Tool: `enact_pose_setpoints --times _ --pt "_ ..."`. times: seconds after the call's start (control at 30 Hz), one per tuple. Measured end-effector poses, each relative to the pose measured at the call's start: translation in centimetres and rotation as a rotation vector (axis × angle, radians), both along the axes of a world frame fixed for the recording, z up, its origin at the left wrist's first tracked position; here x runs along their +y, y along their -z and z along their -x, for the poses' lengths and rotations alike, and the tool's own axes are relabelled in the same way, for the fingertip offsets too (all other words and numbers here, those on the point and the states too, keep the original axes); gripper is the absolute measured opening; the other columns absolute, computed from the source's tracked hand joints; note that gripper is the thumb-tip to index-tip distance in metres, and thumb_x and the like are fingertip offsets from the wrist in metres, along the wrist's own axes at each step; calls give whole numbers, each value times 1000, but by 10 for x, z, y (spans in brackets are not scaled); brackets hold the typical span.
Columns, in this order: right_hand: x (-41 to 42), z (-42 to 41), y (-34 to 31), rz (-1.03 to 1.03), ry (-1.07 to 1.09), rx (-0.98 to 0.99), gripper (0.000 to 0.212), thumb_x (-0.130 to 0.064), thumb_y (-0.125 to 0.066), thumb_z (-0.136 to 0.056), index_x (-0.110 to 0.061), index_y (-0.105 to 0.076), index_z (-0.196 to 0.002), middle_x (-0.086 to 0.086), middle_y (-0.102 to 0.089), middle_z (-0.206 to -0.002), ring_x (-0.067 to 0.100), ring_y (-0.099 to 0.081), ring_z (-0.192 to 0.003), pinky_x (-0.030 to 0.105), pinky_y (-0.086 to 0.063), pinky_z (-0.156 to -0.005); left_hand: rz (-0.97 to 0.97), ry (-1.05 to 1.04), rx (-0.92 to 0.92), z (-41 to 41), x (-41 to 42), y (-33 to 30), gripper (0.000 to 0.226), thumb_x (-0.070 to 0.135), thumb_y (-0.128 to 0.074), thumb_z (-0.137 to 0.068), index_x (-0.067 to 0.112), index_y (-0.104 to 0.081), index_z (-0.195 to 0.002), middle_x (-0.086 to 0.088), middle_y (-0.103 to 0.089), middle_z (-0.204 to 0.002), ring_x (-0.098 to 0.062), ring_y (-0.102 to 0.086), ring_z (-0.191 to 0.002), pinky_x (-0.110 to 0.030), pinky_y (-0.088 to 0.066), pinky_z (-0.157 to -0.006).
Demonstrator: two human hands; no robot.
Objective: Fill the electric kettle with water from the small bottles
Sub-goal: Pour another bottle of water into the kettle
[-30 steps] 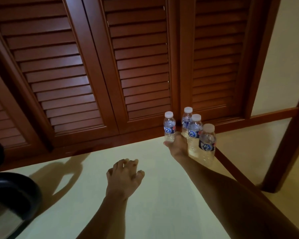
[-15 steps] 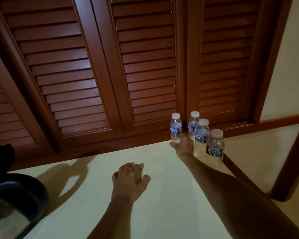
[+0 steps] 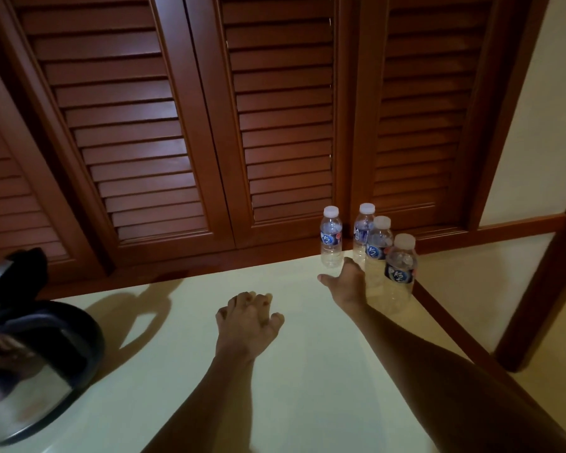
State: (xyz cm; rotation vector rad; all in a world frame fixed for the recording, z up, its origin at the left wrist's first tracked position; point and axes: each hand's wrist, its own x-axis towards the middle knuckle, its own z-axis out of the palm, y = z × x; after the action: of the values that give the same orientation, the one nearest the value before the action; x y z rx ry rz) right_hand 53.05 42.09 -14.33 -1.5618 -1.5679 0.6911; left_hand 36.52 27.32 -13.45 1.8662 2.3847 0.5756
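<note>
Several small clear water bottles with white caps and blue labels stand at the table's far right corner: the leftmost bottle point(image 3: 331, 238) apart, the others point(image 3: 378, 253) clustered, the nearest bottle point(image 3: 401, 273) at the edge. My right hand point(image 3: 347, 284) reaches in between the leftmost bottle and the cluster, thumb spread to the left, fingers straight, gripping nothing that I can see. My left hand point(image 3: 245, 318) rests on the table with loosely curled fingers, holding nothing. The steel electric kettle point(image 3: 30, 364) with a black rim and raised lid sits at the left edge.
The pale table top point(image 3: 177, 371) ends just right of the bottles. Brown louvred doors point(image 3: 275, 125) stand right behind the table's far edge. A dark wooden post point(image 3: 543, 289) rises on the right beyond the table.
My right hand has drawn back a little from the base of the leftmost bottle, its thumb now spread. The view has shifted, showing more of the kettle. The left hand stays put.
</note>
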Motion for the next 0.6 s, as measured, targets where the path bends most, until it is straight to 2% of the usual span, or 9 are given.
enact_pose_setpoints --times 0.1,0.17,0.3,0.37,0.43,0.5,0.6 --pt "-38 -8 1 -36 -77 -57 67 -23 -75 -81 1 -45 -136 17 -52 -136 30 -49 -126 30 -41 -99 -63 21 -36 1 -7 -1 41 43 -48 -89 21 -67 -118 -2 -64 -123 -21 -52 -123 -38 -39 -101" --pt "-62 -13 4 -67 -141 -137 52 -19 -69 -85 -1 -52 -130 15 -57 -132 26 -53 -122 27 -41 -99 -111 59 -80 6 -16 4 36 38 -47 -84 16 -71 -101 -3 -69 -107 -21 -60 -111 -32 -47 -89" --pt "-111 -6 5 -231 -237 -350 16 -8 -62 -82 0 -70 -94 14 -70 -100 30 -63 -95 31 -49 -83 -179 116 -73 12 -53 12 22 28 -52 -90 17 -71 -96 2 -68 -111 -17 -57 -113 -28 -49 -83" --pt "-137 8 7 -305 -297 -489 14 -10 -59 -79 -2 -71 -77 12 -71 -82 32 -60 -80 34 -52 -70 -200 143 -36 23 -78 16 23 30 -49 -91 17 -69 -88 3 -68 -102 -19 -56 -109 -29 -49 -79" --pt "-163 26 10 -371 -366 -608 20 -19 -54 -75 -5 -68 -69 10 -68 -73 30 -57 -72 33 -50 -62 -195 176 19 40 -109 20 27 33 -43 -91 18 -65 -84 4 -66 -91 -20 -56 -99 -31 -49 -77" --pt "-193 51 10 -426 -394 -680 25 -26 -54 -75 -6 -68 -72 11 -67 -77 29 -57 -76 32 -48 -64 -184 194 70 63 -146 25 30 34 -40 -90 19 -64 -82 3 -64 -85 -21 -56 -93 -34 -48 -78" --pt "-247 98 6 -389 -457 -685 29 -28 -53 -86 -5 -68 -96 11 -64 -101 28 -53 -98 33 -45 -79 -199 186 85 101 -211 27 28 33 -43 -90 17 -65 -84 1 -64 -84 -19 -53 -91 -32 -47 -73"
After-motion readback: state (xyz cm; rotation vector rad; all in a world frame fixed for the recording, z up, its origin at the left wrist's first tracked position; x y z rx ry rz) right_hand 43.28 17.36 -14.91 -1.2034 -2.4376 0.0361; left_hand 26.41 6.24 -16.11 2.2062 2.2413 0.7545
